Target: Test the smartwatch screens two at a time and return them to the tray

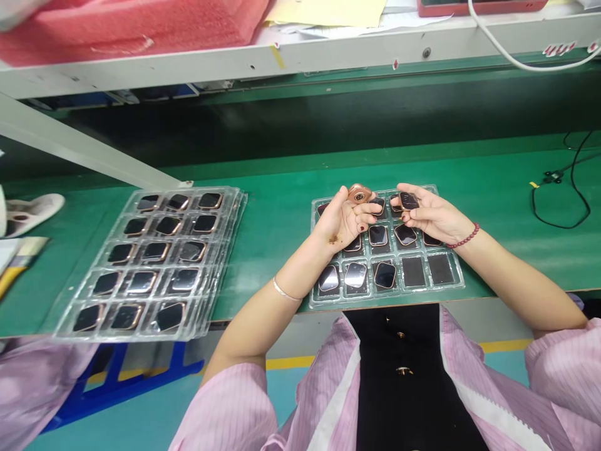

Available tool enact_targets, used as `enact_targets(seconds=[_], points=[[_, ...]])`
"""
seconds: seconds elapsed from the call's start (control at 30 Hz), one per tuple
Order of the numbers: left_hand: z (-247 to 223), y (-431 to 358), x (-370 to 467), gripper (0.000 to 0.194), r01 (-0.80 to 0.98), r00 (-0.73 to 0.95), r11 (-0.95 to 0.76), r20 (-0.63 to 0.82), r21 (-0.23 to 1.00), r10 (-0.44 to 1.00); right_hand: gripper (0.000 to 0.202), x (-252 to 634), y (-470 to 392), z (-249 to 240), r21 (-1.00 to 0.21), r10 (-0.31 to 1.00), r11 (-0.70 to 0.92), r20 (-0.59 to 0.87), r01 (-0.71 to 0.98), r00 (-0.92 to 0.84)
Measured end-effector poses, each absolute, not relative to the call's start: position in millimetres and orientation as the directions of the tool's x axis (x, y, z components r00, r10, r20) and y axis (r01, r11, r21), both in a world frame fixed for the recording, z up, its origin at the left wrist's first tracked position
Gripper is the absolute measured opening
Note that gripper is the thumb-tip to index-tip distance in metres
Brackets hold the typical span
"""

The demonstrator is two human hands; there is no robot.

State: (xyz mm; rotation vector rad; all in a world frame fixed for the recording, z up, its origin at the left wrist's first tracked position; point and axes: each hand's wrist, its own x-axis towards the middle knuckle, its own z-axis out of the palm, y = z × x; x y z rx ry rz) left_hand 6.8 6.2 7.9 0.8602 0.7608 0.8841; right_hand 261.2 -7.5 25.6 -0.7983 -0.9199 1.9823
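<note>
My left hand [345,219] is closed on a gold smartwatch case [359,194], its round sensor back turned up. In my right hand [434,216] another smartwatch [409,201] is pinched between thumb and fingers, dark screen showing. Both hands are above a clear plastic tray [457,287] lying at the bench's front edge. Watches with dark screens sit in most of its compartments, one of them a tilted smartwatch [405,235]. Two compartments at the front right hold only dark squares [414,272]. My hands and wrists hide part of the back rows.
A stack of clear trays [230,250] full of watches stands on the green bench [277,238] to the left. Further left lie a brush [21,263] and a white slipper-like object [37,213]. A black cable [586,207] lies at right. A shelf [328,53] overhangs the back.
</note>
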Motion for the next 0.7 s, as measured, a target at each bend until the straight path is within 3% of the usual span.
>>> enact_targets(seconds=[0.17,0.33,0.53,0.7], points=[[9,6,7,0.073,-0.299,0.432,0.352,-0.203,0.887,0.879,0.042,261,-5,26,-0.826,0.841,-0.435,-0.232,-0.358,-0.489],[9,6,5,0.076,-0.267,0.436,0.32,-0.182,0.909,0.881,0.068,264,2,22,-0.806,0.786,-0.507,-0.287,-0.306,-0.547],[8,1,9,0.053,-0.293,0.446,0.327,-0.174,0.898,0.878,0.05,266,-1,18,-0.869,0.811,-0.407,-0.202,-0.282,-0.548],[6,-8,18,0.072,-0.211,0.442,0.191,-0.081,0.959,0.893,0.064,256,-8,15,-0.971,0.883,-0.169,-0.074,-0.167,-0.463]])
